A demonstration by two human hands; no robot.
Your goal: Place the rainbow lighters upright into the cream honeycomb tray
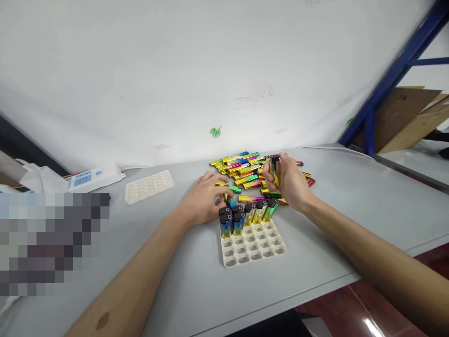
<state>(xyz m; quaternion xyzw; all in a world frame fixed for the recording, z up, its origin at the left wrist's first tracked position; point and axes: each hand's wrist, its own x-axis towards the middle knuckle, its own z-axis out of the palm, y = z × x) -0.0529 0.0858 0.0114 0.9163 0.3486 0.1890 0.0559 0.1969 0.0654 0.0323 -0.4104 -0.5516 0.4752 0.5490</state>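
Note:
My right hand (288,180) is closed around a lighter (274,171) with a black top and a yellow-green body, held upright above the pile. My left hand (206,196) has its fingers spread and bent at the near left edge of the pile. A blue lighter (230,201) lies between its thumb and index finger; no firm grip on it shows. Just in front, a cream tray (250,245) with rows of oval holes has several lighters (238,223) standing upright in its far rows. Their bodies are blue, yellow and green, with black tops.
Behind the tray lies a loose pile of shiny coloured lighters (245,180). Another cream tray (149,186) lies to the left, near a white power strip (94,178). A white wall closes off the back. At the right stand a blue metal frame (370,126) and cardboard boxes (403,117).

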